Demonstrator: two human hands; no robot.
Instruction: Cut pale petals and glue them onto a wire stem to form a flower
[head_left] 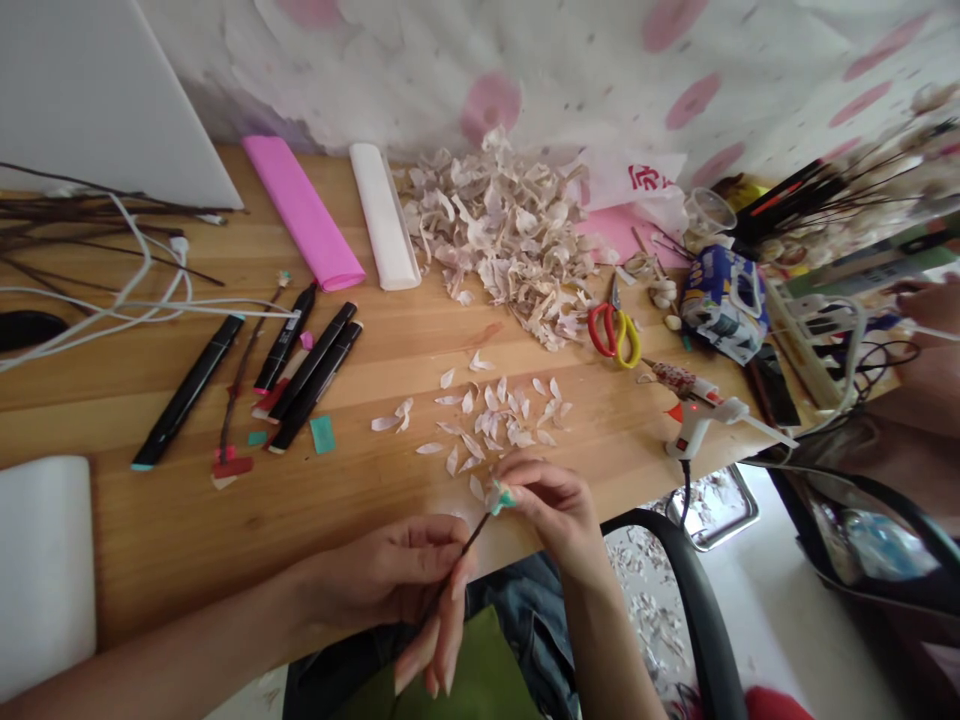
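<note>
My left hand (390,590) is closed around a thin dark twig (461,555) above the table's front edge. My right hand (551,510) pinches the twig's upper end, where a small mint-green piece (502,497) sits against my fingertips. Just beyond my hands, loose pale petal-shaped paper pieces (480,420) lie scattered on the wooden table (195,510). A larger heap of torn pale pieces (502,240) rises farther back. Neither hand touches these pieces.
Black markers (315,375) and a twig with red and green bits (236,420) lie left of the petals. Red-and-yellow scissors (615,335) and a hot glue gun (697,410) are on the right. Pink and white paper rolls (304,212) (384,215) lie at the back. Another person's hand (926,305) shows at the right edge.
</note>
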